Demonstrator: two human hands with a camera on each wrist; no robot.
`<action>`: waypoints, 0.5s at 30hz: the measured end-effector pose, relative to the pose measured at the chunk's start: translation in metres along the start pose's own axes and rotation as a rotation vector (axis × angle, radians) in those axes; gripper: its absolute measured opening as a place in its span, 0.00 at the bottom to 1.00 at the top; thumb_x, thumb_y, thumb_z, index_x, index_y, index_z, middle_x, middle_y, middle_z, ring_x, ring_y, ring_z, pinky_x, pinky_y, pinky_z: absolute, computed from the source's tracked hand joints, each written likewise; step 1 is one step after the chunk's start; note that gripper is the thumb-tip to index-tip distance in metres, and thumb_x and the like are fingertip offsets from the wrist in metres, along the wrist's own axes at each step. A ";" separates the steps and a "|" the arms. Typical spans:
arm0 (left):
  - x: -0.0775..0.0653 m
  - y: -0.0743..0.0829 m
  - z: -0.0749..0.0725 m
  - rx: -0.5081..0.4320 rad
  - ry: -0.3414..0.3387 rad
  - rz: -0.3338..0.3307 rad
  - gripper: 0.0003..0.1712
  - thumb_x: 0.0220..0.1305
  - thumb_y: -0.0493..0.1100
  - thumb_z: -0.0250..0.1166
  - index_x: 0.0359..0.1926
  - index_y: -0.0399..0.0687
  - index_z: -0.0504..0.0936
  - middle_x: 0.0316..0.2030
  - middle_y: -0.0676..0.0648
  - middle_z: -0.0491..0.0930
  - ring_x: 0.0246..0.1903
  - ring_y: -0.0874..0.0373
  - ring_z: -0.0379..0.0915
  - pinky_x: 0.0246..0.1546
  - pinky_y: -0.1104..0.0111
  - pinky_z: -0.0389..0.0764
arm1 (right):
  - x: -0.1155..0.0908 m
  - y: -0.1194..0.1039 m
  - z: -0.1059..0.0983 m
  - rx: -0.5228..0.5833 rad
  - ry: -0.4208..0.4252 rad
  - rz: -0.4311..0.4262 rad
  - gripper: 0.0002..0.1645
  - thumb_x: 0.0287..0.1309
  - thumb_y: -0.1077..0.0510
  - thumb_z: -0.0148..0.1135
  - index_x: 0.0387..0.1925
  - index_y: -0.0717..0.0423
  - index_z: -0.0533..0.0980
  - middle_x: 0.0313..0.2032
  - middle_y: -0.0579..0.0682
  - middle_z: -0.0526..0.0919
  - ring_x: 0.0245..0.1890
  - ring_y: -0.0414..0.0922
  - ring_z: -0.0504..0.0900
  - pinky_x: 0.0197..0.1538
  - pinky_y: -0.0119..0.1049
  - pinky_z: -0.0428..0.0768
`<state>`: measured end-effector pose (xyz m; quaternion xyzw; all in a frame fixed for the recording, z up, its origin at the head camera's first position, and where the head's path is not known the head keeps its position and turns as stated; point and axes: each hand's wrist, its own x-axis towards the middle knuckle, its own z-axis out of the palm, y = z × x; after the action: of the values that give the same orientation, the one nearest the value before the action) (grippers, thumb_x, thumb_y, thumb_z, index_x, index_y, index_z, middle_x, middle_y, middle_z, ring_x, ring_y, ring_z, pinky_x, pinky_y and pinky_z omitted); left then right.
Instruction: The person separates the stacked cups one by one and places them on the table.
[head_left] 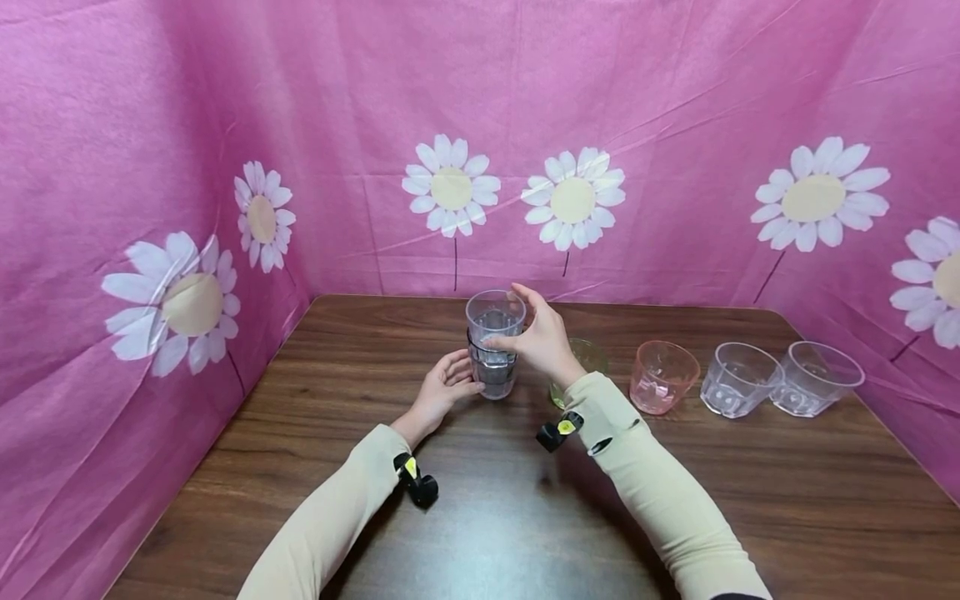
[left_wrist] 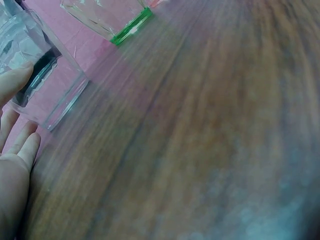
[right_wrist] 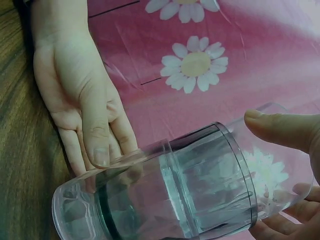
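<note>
A stack of nested plastic cups stands upright on the table in front of me. Its top clear cup (head_left: 493, 303) is in my right hand (head_left: 544, 335), with the thumb on the near side and the fingers round the far side. Below it shows the rim of a dark grey see-through cup (right_wrist: 237, 165), nested in a clear bottom cup (head_left: 497, 388). Low on the stack, my left hand (head_left: 438, 393) holds the bottom cup between thumb and fingers. In the left wrist view that cup's base (left_wrist: 67, 112) sits close over the wood.
Right of the stack, partly behind my right wrist, stands a green cup (head_left: 557, 395). A pink cup (head_left: 664, 375) and two clear cups (head_left: 738, 379) (head_left: 813, 379) continue the row rightward. Pink daisy-printed cloth (head_left: 360, 225) walls the back and sides of the wooden table (head_left: 315, 392).
</note>
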<state>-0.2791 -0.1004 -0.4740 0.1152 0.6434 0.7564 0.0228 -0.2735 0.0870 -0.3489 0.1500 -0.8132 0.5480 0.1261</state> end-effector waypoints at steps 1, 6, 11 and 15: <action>0.000 0.000 0.000 -0.002 0.001 -0.002 0.36 0.57 0.22 0.65 0.67 0.29 0.65 0.62 0.30 0.72 0.60 0.41 0.71 0.64 0.58 0.73 | 0.000 -0.001 0.000 0.000 -0.002 0.003 0.59 0.35 0.62 0.85 0.70 0.61 0.63 0.62 0.60 0.76 0.60 0.54 0.76 0.63 0.48 0.75; 0.001 0.000 0.000 -0.005 -0.001 -0.006 0.37 0.57 0.21 0.65 0.67 0.30 0.65 0.62 0.29 0.71 0.61 0.40 0.70 0.64 0.58 0.73 | 0.001 -0.005 -0.003 0.014 0.010 0.000 0.59 0.34 0.61 0.86 0.70 0.60 0.64 0.63 0.59 0.76 0.60 0.54 0.76 0.63 0.47 0.75; 0.000 0.000 0.000 0.004 0.004 -0.006 0.37 0.56 0.21 0.65 0.67 0.30 0.65 0.62 0.30 0.72 0.60 0.40 0.71 0.63 0.58 0.74 | 0.002 -0.011 -0.006 0.034 0.026 -0.029 0.59 0.33 0.62 0.86 0.70 0.60 0.64 0.63 0.59 0.75 0.59 0.54 0.77 0.61 0.46 0.77; 0.000 0.000 0.000 0.004 0.008 -0.005 0.37 0.56 0.21 0.65 0.67 0.30 0.65 0.62 0.30 0.72 0.60 0.41 0.71 0.63 0.58 0.74 | 0.002 -0.017 -0.010 0.065 0.036 -0.051 0.59 0.33 0.64 0.85 0.70 0.61 0.65 0.62 0.59 0.76 0.57 0.54 0.78 0.58 0.46 0.79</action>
<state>-0.2794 -0.1002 -0.4736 0.1107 0.6453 0.7556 0.0222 -0.2689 0.0902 -0.3299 0.1650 -0.7884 0.5734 0.1497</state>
